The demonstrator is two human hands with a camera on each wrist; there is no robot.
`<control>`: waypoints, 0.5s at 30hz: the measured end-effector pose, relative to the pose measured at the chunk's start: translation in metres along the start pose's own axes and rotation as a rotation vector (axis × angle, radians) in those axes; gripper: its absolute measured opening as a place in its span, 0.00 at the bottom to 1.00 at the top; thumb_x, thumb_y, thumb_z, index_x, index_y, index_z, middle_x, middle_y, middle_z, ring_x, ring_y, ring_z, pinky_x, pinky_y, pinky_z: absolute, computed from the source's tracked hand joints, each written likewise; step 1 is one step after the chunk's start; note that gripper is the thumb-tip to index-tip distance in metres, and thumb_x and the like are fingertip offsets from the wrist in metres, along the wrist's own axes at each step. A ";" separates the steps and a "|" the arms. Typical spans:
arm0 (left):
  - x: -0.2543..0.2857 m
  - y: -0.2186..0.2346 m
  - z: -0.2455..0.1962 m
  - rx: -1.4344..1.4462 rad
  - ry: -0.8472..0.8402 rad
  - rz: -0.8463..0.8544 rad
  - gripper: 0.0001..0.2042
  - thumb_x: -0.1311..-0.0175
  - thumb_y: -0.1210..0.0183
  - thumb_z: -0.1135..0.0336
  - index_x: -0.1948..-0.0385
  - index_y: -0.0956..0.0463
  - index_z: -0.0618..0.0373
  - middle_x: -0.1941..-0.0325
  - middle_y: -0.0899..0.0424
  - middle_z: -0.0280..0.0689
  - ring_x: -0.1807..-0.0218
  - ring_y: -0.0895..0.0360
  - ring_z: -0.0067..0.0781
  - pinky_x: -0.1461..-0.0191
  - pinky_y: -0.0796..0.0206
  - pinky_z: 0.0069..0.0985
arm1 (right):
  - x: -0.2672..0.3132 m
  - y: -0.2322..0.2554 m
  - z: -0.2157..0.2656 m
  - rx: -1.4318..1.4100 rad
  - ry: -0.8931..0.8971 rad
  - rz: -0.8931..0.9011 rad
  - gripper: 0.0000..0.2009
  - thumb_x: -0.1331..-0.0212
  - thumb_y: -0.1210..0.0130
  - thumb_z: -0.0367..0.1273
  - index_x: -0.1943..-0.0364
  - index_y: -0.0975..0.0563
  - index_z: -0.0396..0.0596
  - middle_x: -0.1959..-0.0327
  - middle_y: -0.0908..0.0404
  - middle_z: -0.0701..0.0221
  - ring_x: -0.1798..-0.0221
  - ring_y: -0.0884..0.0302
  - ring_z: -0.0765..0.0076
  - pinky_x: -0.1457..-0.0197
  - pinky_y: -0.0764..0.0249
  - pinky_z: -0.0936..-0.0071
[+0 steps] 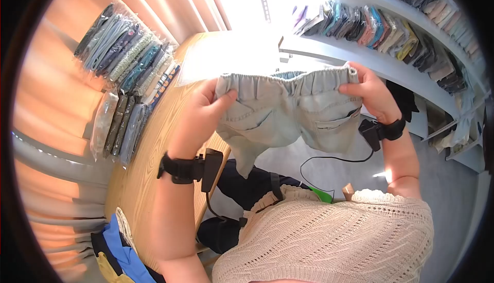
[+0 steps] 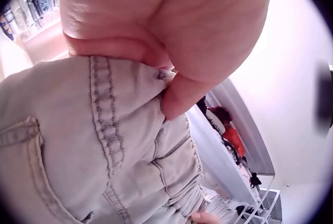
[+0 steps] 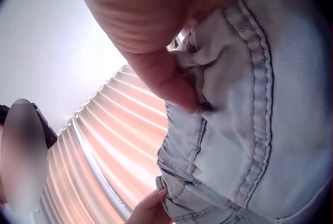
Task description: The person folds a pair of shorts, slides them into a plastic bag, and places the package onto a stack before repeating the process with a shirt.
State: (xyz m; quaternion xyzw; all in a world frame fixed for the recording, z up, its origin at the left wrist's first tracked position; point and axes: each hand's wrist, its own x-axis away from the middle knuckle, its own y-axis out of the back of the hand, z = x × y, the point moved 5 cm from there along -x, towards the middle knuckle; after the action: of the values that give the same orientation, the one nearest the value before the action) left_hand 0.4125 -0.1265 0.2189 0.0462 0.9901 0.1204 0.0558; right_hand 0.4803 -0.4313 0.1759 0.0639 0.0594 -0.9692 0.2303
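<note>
Light blue denim shorts (image 1: 288, 108) with an elastic waistband hang in the air between both hands in the head view. The left hand (image 1: 208, 108) pinches one end of the waistband, thumb on the near side. At the other end the right hand (image 1: 373, 92) grips the waistband the same way. In the left wrist view, the left hand (image 2: 166, 26) has its thumb pressed on the denim (image 2: 67, 104) beside a stitched seam. The right wrist view shows the right hand (image 3: 151, 37) pinching gathered denim (image 3: 296, 78); its other fingers are hidden behind the cloth.
A wooden table (image 1: 164, 123) lies beyond the left arm, with bagged folded clothes (image 1: 128, 51) along its far left. Blue and yellow clothing (image 1: 118, 247) lies at lower left. Shelves of packed garments (image 1: 375, 30) stand at right. A black cable (image 1: 309, 162) loops below the shorts.
</note>
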 end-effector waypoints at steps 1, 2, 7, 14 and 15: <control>0.000 -0.003 0.007 -0.027 0.031 -0.004 0.14 0.35 0.46 0.68 0.51 0.27 0.62 0.56 0.21 0.30 0.55 0.28 0.17 0.49 0.37 0.18 | -0.001 -0.004 -0.007 0.043 -0.026 0.013 0.18 0.50 0.41 0.25 0.52 0.26 0.41 0.56 0.21 0.74 0.54 0.26 0.78 0.48 0.32 0.80; 0.000 -0.007 0.012 0.018 0.035 -0.027 0.12 0.37 0.46 0.68 0.54 0.27 0.62 0.60 0.22 0.29 0.58 0.29 0.16 0.54 0.38 0.17 | -0.001 -0.006 -0.012 0.086 -0.052 0.027 0.16 0.51 0.41 0.24 0.55 0.26 0.40 0.56 0.21 0.74 0.54 0.27 0.79 0.50 0.33 0.81; 0.026 -0.001 -0.005 -0.154 -0.075 -0.059 0.07 0.44 0.42 0.69 0.69 0.31 0.59 0.71 0.26 0.28 0.68 0.34 0.17 0.64 0.44 0.17 | 0.009 0.002 -0.009 0.518 0.172 0.183 0.12 0.55 0.40 0.25 0.72 0.34 0.44 0.61 0.20 0.69 0.56 0.25 0.77 0.61 0.36 0.82; 0.059 -0.010 -0.023 0.082 -0.064 0.213 0.11 0.52 0.40 0.76 0.68 0.33 0.59 0.65 0.23 0.33 0.68 0.33 0.15 0.63 0.40 0.16 | 0.017 -0.017 -0.014 -0.091 0.131 0.428 0.17 0.55 0.35 0.24 0.70 0.35 0.48 0.68 0.20 0.69 0.64 0.26 0.80 0.60 0.31 0.82; 0.059 -0.003 -0.020 -0.057 0.041 0.086 0.12 0.52 0.40 0.75 0.66 0.32 0.60 0.65 0.24 0.32 0.68 0.33 0.15 0.63 0.40 0.17 | 0.016 -0.020 -0.011 -0.093 0.130 0.431 0.17 0.55 0.35 0.24 0.70 0.35 0.48 0.68 0.20 0.69 0.64 0.26 0.80 0.60 0.31 0.82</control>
State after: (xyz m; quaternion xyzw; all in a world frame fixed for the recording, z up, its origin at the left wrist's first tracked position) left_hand 0.3513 -0.1276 0.2318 0.0845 0.9843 0.1516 0.0315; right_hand 0.4578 -0.4194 0.1648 0.1266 0.1037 -0.8876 0.4306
